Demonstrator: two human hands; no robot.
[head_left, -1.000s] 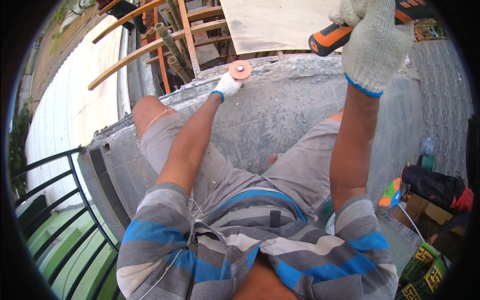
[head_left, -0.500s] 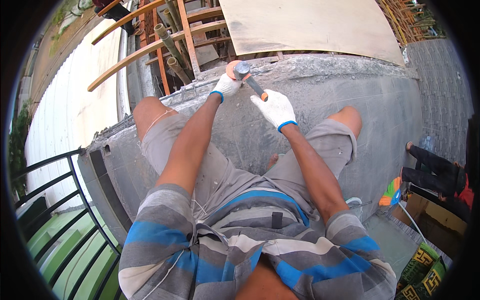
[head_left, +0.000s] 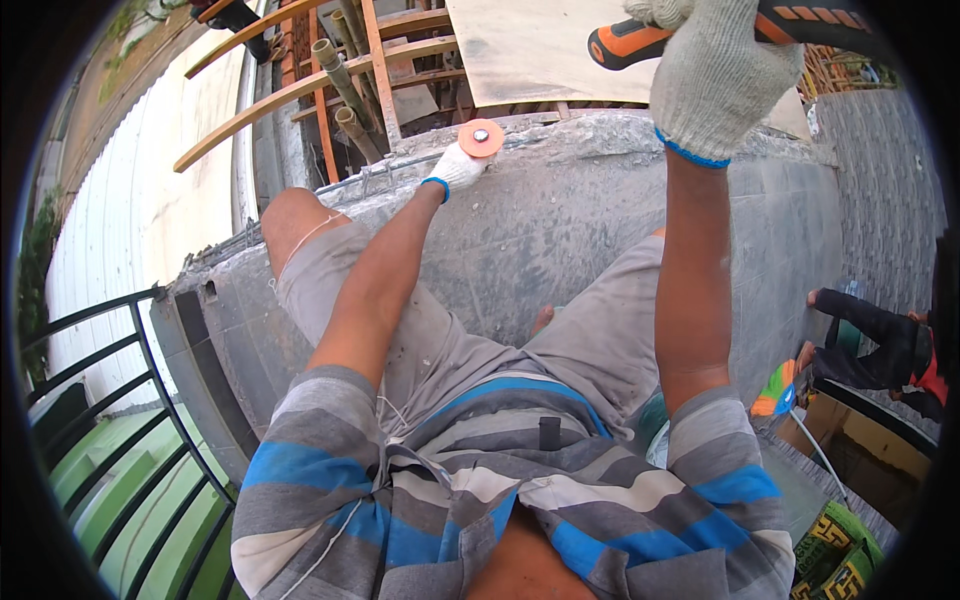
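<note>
My left hand, in a white knit glove with a blue cuff, is closed below the round orange guard of a chisel. The chisel's metal striking end shows in the middle of the guard; its blade is hidden. It stands over the broken edge of the concrete slab. Raised high at the upper right, my gloved right hand is wrapped round the black and orange handle of a hammer. The hammer's head is out of sight past the upper right rim.
Beyond the broken edge lie wooden beams, bamboo poles and a plywood sheet. A black railing stands at the left. Another person is at the right, near a cardboard box and a green patterned sack.
My right hand has swung the hammer up and to the right, away from the chisel's end. The left hand and chisel have stayed almost in place.
</note>
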